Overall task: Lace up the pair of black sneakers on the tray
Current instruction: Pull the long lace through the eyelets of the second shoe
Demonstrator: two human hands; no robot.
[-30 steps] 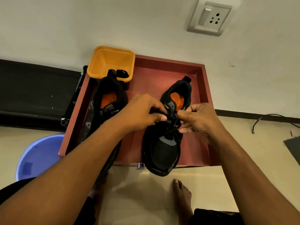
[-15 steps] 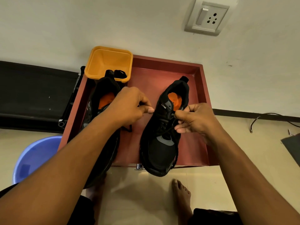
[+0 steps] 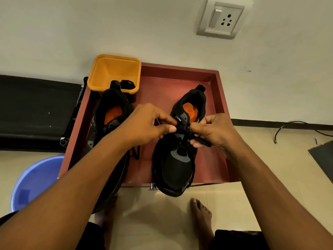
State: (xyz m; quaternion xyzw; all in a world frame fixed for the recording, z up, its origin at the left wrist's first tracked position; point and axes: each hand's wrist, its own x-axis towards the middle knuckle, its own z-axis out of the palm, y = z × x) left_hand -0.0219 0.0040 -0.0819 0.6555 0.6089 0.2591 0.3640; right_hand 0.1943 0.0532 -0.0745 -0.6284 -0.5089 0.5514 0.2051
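Two black sneakers with orange insoles lie on a dark red tray [image 3: 219, 98]. The right sneaker [image 3: 177, 166] has its toe over the tray's near edge. My left hand [image 3: 144, 123] pinches a black lace end at that sneaker's upper left eyelets. At the upper right eyelets, my right hand [image 3: 215, 130] grips the other black lace end [image 3: 204, 142]. The left sneaker [image 3: 110, 107] is partly hidden under my left forearm, with a loose lace [image 3: 136, 152] hanging beside it.
An orange tub [image 3: 114, 73] sits on the tray's far left corner with a black item in it. A blue basin [image 3: 34, 179] stands on the floor at left, a black bench behind it. My bare feet are below the tray. A wall socket and a cable lie to the right.
My left hand drew out to the left with the lace, then came back to the right sneaker's eyelets. My right hand stayed at the eyelets, still holding its lace end.
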